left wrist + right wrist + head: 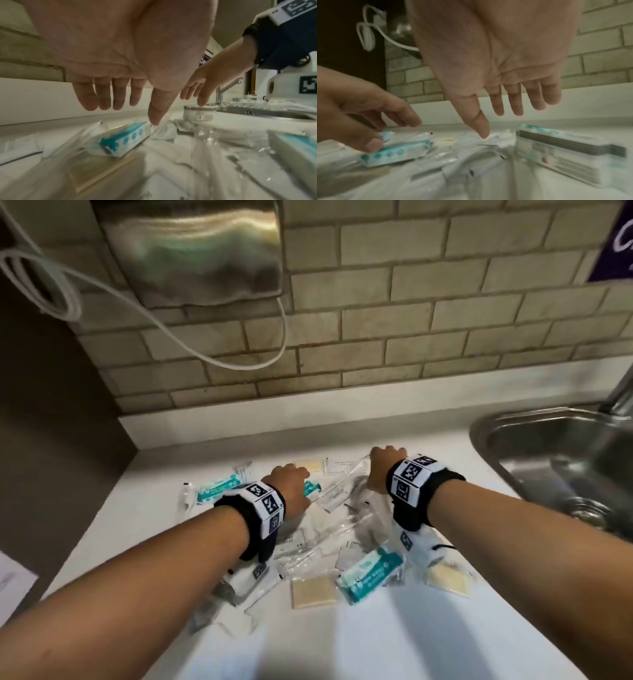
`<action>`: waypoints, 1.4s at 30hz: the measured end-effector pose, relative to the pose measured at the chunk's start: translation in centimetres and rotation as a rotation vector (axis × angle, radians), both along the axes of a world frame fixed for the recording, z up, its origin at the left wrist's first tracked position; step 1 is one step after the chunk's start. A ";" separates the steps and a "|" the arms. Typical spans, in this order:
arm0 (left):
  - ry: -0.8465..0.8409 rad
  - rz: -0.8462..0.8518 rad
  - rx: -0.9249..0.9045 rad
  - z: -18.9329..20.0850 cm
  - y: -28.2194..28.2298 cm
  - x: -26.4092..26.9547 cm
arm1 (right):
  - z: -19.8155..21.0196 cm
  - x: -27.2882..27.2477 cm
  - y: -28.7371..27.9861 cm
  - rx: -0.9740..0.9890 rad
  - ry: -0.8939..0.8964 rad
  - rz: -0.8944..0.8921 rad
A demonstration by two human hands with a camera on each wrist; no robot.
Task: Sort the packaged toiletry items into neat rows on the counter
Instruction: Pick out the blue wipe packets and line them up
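Nearest us, low in the head view, bare white laminate counter (pixel 342 645) lies open below a loose heap of packets: a teal-and-white boxed toiletry in clear wrap (pixel 370 573) at lower centre, a flat beige sachet (pixel 313 592) just left of it, and another beige sachet (pixel 448 578) to the right. Above these, clear plastic sleeves (pixel 329 539) overlap in a jumble at mid-frame. Our left hand (pixel 291 486) hangs over the pile with fingers spread and relaxed; its thumb tip (pixel 155 121) touches or nearly touches a second teal-and-white wrapped box (pixel 123 140), and it grips nothing. Our right hand (pixel 385 467), right of centre, is likewise wide and empty, its thumb (pixel 482 127) pointing down at the clear wrappers. A third teal box (pixel 217 487) lies left of the left wrist. Further back runs a strip of bare counter, then the beige brick-tile wall (pixel 411 320). At the right edge sits the stainless steel sink (pixel 548 460).
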State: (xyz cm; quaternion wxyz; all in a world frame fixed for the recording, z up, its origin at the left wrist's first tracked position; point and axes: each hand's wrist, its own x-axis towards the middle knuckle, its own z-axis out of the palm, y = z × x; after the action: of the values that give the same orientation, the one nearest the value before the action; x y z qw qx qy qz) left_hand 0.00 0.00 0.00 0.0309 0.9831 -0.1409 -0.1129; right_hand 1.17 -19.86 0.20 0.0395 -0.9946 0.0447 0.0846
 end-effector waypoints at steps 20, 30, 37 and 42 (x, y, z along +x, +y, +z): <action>0.183 -0.040 -0.383 1.2 -4.0 -9.3 | 1.7 -0.1 -0.3 0.305 -0.135 -0.016; -0.003 -0.139 -0.085 -0.2 -5.7 -12.1 | 4.1 -2.6 2.5 0.419 -0.115 0.194; 0.011 0.103 -0.021 4.0 5.7 -11.1 | 4.0 -3.2 7.8 0.371 -0.027 0.384; -0.096 0.364 -0.031 5.6 15.9 -11.0 | 3.9 -4.2 15.1 0.270 0.080 0.685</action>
State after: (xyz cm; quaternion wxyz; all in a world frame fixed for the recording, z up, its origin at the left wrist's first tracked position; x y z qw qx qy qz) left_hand -11.02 15.85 5.61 0.0591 0.9960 0.0363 -0.0564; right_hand -3.04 -4.75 4.14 0.1380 -0.9337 -0.3007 0.1368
